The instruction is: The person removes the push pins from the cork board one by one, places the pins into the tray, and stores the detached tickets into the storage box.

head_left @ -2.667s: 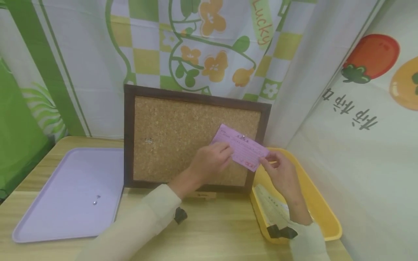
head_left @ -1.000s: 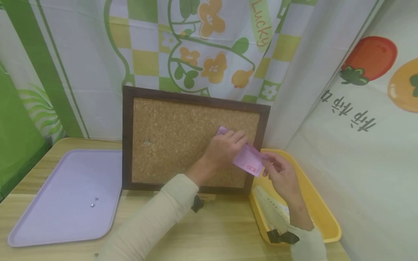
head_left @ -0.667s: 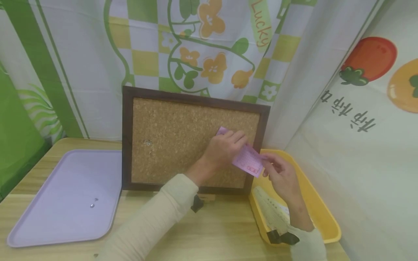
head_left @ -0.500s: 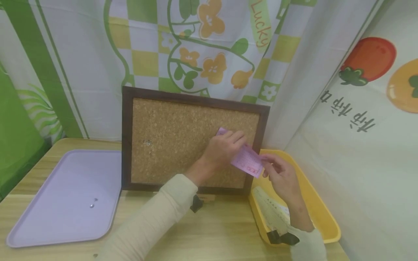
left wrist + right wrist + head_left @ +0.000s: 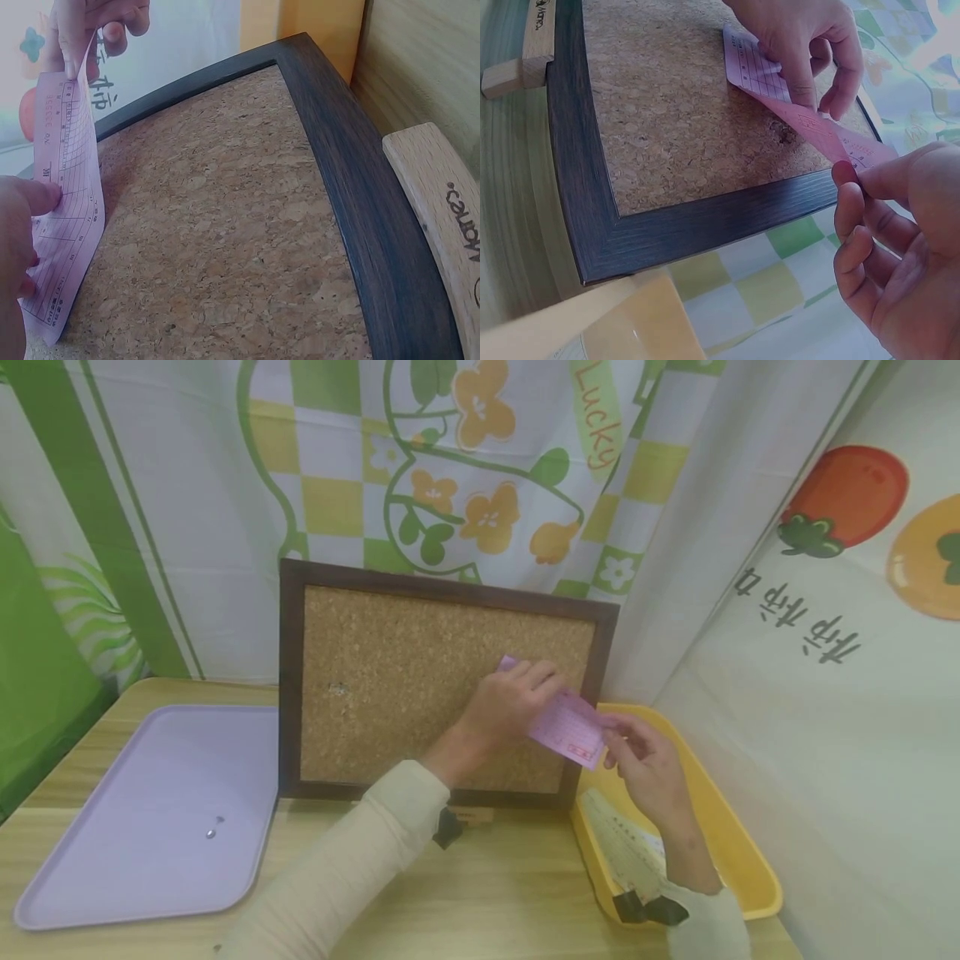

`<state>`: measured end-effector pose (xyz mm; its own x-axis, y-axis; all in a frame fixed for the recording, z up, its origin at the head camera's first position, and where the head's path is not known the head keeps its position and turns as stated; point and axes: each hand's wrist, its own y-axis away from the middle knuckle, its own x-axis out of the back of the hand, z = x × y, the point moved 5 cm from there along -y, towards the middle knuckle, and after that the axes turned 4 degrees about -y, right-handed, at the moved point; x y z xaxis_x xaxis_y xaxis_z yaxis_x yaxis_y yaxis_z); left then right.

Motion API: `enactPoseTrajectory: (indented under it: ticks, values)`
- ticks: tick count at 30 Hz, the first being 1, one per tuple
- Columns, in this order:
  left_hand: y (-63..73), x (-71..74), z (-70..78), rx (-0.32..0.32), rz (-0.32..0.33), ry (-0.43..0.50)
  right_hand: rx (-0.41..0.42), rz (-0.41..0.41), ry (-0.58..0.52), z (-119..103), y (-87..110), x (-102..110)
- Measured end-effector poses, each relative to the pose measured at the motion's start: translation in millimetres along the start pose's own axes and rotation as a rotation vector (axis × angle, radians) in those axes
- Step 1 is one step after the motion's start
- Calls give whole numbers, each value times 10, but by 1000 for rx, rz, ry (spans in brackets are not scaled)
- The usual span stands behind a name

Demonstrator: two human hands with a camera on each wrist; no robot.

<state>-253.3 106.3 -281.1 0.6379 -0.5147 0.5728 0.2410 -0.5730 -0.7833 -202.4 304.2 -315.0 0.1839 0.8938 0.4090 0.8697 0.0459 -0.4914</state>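
Note:
A pink receipt slip with printed lines and a red box lies slanted over the right part of a dark-framed corkboard. My left hand holds the slip's upper middle with bent fingers, covering the spot where a small metal pin showed earlier. In the left wrist view its thumb and fingertips touch the paper. At the slip's right end, thumb and index finger of my right hand pinch the corner, the other fingers loosely curled. The slip bows away from the cork between the hands in the right wrist view.
A yellow bin with papers stands right of the board. To the left lies a lilac tray with two small metal pins. A wooden stand piece sits at the board's lower edge, and a patterned curtain hangs behind.
My left hand has moved right and up across the slip, over the pin. The slip's right end has dropped slightly with my right hand. Over the last second, both hands stay nearly still.

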Motion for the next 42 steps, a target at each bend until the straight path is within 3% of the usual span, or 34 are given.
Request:
enactPoseTrajectory:
  ticks: [8, 15, 21, 26, 33, 42]
  values:
    - [17, -5, -20, -5, 2, 8, -79, 20, -16, -8, -1, 1]
    - [22, -9, -21, -20, -32, -18, -92, 20, -14, -11, -2, -3]
    - [53, 25, -19, -24, -121, 102, -81, 1, -30, 10, -5, 6]
    - [107, 73, -5, -26, -158, 177, -76, -10, -28, 16, 16, 25]
    - [214, 143, -20, -46, -133, 182, -110, -3, 25, 19, 77, 76]
    - [349, 320, -82, -68, -34, 169, -160, 11, 98, 52, 179, 195]
